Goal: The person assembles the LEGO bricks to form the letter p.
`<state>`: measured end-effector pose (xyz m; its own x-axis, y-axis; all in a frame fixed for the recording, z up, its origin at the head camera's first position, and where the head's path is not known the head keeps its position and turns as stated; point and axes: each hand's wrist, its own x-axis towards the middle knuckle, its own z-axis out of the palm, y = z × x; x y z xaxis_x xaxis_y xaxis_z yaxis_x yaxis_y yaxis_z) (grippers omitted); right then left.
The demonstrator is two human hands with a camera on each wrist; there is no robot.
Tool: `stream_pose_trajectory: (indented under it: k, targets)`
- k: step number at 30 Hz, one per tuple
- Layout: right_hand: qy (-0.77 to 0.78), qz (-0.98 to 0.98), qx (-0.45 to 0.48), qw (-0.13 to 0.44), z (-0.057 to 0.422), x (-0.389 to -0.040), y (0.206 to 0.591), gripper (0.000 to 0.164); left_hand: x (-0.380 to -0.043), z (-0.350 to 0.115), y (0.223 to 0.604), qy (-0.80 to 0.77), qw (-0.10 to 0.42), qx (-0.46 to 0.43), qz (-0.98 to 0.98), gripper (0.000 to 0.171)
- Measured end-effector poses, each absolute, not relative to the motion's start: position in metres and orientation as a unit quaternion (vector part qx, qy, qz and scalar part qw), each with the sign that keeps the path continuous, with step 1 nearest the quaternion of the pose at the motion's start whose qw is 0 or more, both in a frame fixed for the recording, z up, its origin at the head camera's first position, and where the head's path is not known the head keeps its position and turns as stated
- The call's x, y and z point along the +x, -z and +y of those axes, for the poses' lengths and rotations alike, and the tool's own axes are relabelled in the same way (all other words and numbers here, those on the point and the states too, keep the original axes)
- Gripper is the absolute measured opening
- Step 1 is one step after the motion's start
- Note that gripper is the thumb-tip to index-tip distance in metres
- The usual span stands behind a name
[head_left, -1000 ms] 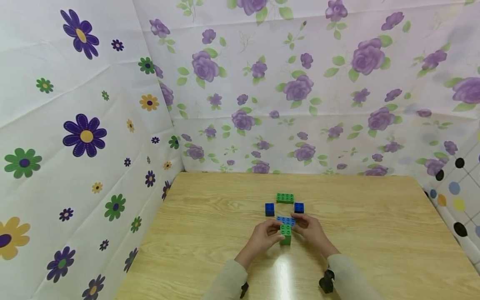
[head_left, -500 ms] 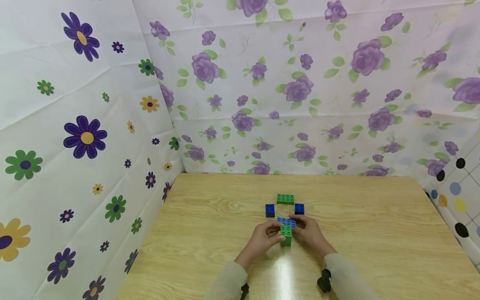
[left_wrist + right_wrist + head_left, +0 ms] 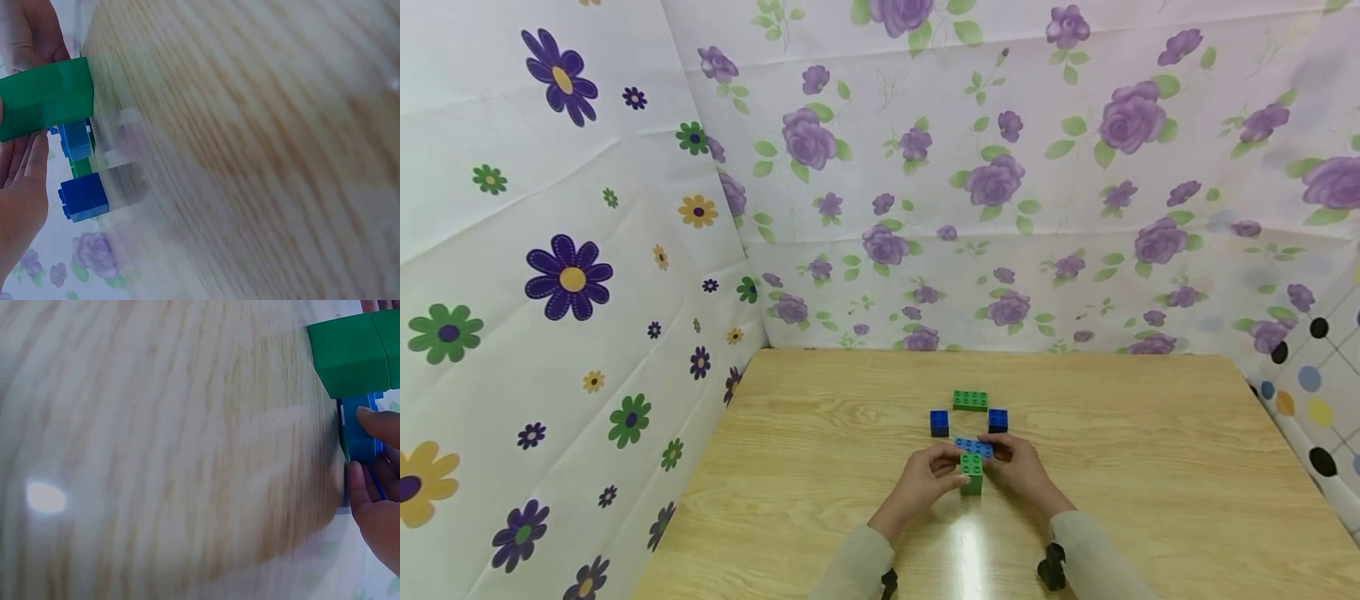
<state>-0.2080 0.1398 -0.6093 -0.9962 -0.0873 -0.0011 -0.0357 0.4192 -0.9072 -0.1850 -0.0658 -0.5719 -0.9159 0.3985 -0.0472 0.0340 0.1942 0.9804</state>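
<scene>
Two green square building blocks stacked one on the other [image 3: 972,479] stand upright near the front of the group. My left hand [image 3: 925,479] pinches this stack from the left, with thumb on the near side and fingers behind. Just behind the stack lies a light blue eight-stud building block [image 3: 973,447], slightly angled. My right hand [image 3: 1021,473] grips its right end between thumb and fingers. In the right wrist view the thumb presses the side of the light blue block [image 3: 358,434], close to the green stack [image 3: 350,356]. The stack partly covers the light blue block in the head view.
Behind the hands, a dark blue four-stud block [image 3: 939,423] sits on the left and another dark blue block [image 3: 997,420] on the right. A green eight-stud block [image 3: 970,401] lies farther back. The wooden table [image 3: 805,467] meets a floral cloth [image 3: 887,246] at its far edge.
My right fingertips have shifted slightly left along the far side of the light blue block. My left hand keeps its hold on the green stack; the other blocks stay where they were.
</scene>
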Motion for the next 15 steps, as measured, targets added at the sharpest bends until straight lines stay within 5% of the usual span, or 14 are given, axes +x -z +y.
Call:
stream_pose_trajectory:
  k: [15]
  targets:
    - [0.535, 0.843, -0.058, 0.027, 0.159, -0.203, 0.594, 0.038, -0.186, -0.065, 0.574, -0.620, 0.148, 0.137, 0.758, 0.031]
